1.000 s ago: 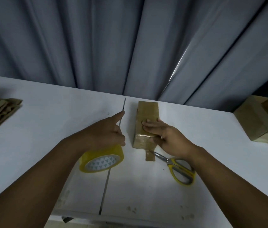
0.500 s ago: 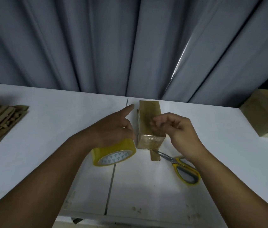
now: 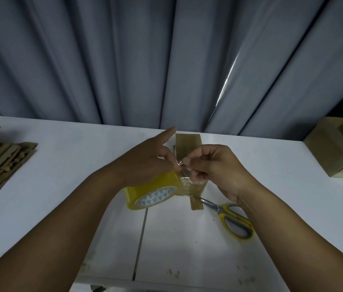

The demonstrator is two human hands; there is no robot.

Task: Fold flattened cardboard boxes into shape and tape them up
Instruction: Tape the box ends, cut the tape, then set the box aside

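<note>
Grey curtain behind white table [image 3: 61, 165]; left hand [image 3: 145, 163] grips yellow tape roll [image 3: 151, 191] touching folded box [image 3: 188, 144] at mid-table, right hand [image 3: 210, 165] pinches the clear tape end [image 3: 184, 170], risk: film may stick to itself or go on crooked.

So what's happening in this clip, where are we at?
A person is taping a small cardboard box on a white table. The left hand grips a yellow tape roll beside the box, while the right hand pinches the clear tape end just above it. Yellow-handled scissors lie to the right. Flattened boxes wait at far left; folded boxes sit at far right.
</note>
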